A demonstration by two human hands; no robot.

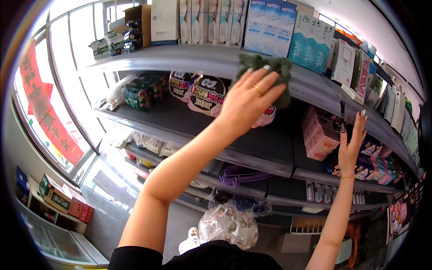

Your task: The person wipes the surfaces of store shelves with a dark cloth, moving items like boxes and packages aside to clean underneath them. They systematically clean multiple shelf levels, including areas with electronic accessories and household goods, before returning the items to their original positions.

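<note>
My left hand [251,96] is shut on a dark green cloth [265,62], pressing it against the front edge of the upper shelf [199,65]. It reaches across sanitary-product packs [207,92] that sit on the shelf below. My right hand [351,145] holds nothing; its fingertips rest at the same upper edge farther right, with the thumb apart. Close to that thumb hangs a small black item [338,121] on a strap, and whether they touch is unclear. Left of this hand stands a stack of pink boxes [320,135].
Boxed toothbrushes [212,22], blue-and-white toothpaste boxes [270,27] and teal boxes [310,40] line the upper shelf. Purple hangers [241,176] lie lower down. A plastic-wrapped bundle [229,224] hangs or stands close to my body. Cartons [55,194] sit at the lower left.
</note>
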